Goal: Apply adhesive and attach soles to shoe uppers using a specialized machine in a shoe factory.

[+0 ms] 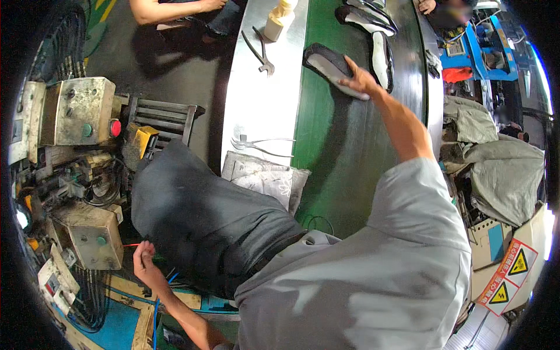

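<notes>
My right hand (360,81) reaches out over the green belt, its fingers and thumb on the near end of a black shoe upper (324,62) with a pale underside facing up. Down at the left, beside a worn machine, is my left hand (146,262) with its fingers curled together. A thin red rod or tube (131,245) meets its fingertips; whether they grip it cannot be made out. Another black upper with a white underside (380,61) lies just beyond my right hand. Several similar shoe pieces (366,20) rest farther up the belt.
Left of the green belt (332,151), a metal ledge (256,99) holds two pincers (263,146) (262,55), a cream bottle (280,20) and a grey pad (265,177). Control boxes (87,111) stand left. Another person's arm (175,9) shows at the top left.
</notes>
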{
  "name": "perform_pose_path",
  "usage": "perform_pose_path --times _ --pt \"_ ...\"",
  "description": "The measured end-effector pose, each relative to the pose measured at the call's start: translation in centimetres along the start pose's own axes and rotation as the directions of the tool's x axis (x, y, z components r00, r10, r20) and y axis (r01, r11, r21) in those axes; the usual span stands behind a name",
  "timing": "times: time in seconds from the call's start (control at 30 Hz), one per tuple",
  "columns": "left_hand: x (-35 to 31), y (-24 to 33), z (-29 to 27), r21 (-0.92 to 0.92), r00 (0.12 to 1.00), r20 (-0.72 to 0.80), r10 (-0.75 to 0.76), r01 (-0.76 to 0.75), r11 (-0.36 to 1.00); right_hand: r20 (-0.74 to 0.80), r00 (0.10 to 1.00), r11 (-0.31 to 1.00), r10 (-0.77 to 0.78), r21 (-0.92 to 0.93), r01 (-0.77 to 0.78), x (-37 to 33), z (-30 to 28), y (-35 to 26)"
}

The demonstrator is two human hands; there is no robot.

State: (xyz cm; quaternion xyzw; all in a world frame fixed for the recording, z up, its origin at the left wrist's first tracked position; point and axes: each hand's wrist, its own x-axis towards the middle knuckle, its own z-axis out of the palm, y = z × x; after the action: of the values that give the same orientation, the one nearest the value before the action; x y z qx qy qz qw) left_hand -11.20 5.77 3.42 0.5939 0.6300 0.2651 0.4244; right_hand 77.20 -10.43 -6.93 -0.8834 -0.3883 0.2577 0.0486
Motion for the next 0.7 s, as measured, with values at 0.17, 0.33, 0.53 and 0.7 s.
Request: perform_pose_path --times 0.17,0.33,0.53,0.7 --pt "0.5 6.6 10.3 -0.209 0.984 0.177 0.009 0.029 0.977 -0.303 0.934 0.885 0.189 0.464 -0.028 -9.3 11.8 -3.6" --pt "1.4 10.7 21.1 -0.433 0.868 0.464 0.177 0.048 0.9 -0.08 0.912 0.431 0.401 0.895 -0.112 -17.4 13.5 -10.6" --pt "3.4 14.8 26.9 -0.489 0.751 0.576 0.324 -0.001 0.872 0.035 0.981 0.292 0.19 0.952 -0.091 -23.8 11.7 -23.1" --pt "5.2 14.5 22.8 -0.527 0.839 0.363 0.406 -0.174 0.832 0.089 0.983 0.48 -0.159 0.877 -0.002 -27.0 12.1 -36.6"
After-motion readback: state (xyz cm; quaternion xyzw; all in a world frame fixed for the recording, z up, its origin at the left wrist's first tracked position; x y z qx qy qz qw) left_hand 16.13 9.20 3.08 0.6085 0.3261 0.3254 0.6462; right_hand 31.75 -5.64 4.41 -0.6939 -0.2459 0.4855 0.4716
